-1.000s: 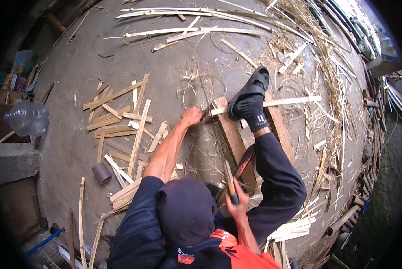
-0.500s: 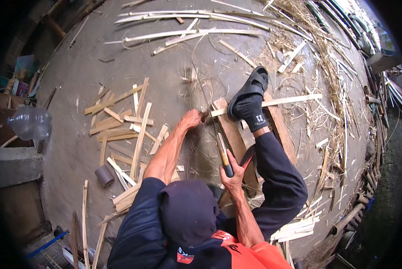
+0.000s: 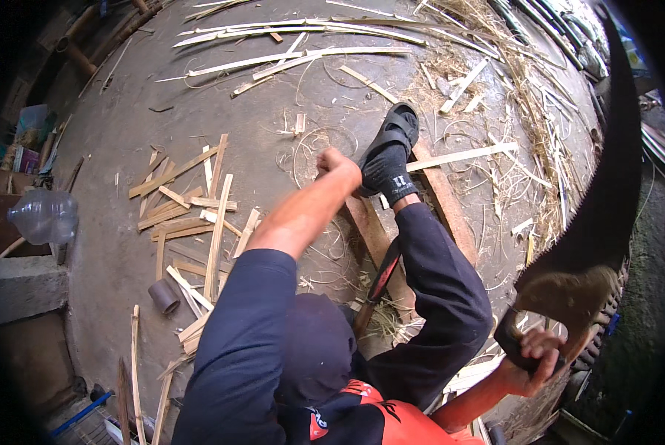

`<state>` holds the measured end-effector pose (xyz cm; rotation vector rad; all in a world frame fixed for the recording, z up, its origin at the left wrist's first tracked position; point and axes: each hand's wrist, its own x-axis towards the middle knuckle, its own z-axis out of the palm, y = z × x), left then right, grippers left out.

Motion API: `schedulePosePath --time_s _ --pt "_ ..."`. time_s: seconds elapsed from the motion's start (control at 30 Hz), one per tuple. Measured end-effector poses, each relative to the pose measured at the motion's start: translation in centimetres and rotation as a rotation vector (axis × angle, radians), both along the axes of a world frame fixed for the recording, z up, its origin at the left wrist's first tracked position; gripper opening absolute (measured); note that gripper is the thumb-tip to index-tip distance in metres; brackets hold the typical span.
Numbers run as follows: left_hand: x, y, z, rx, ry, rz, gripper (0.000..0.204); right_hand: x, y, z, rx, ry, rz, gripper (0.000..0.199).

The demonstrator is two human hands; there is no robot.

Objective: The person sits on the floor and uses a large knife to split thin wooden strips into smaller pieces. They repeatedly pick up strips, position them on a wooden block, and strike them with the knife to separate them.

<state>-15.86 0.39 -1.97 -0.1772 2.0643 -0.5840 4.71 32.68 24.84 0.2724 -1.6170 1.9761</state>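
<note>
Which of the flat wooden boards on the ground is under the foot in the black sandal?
The long pale slat that runs right from the black sandal; its near end lies under the sole, unlike the loose offcuts farther left.

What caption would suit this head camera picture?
Left hand fisted by a sandalled foot on a wooden plank; right hand raises a curved blade.

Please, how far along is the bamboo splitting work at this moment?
Done: many short split strips lie on the floor at the left, and long strips lie further away. In hand: the right hand grips a raised curved knife; the left hand is a closed fist by the wooden plank, and what it holds is hidden. Left: hard to tell, as no uncut piece shows clearly.
</note>
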Motion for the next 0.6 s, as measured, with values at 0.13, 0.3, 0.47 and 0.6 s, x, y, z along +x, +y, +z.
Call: schedulePosePath --time_s 0.13,0.3,0.47,0.6 --pt "1.5 2.2 2.5 0.224 -0.115 -0.202 0.016 2.4 5.1 0.8 0.140 -0.006 -0.306 0.036" --pt "10.6 -9.5 7.1 1.204 0.394 0.749 0.031 6.8 13.0 -4.5 0.905 -0.338 -0.769 0.038" --pt "21.6 -21.7 7.6 0.506 1.636 0.480 0.044 11.2 17.1 -13.8 1.171 -0.599 -0.699 0.039" --pt "29.0 -25.1 7.9 -0.078 1.419 0.363 0.045 11.3 16.0 -16.3 1.348 -1.068 -0.666 0.044"
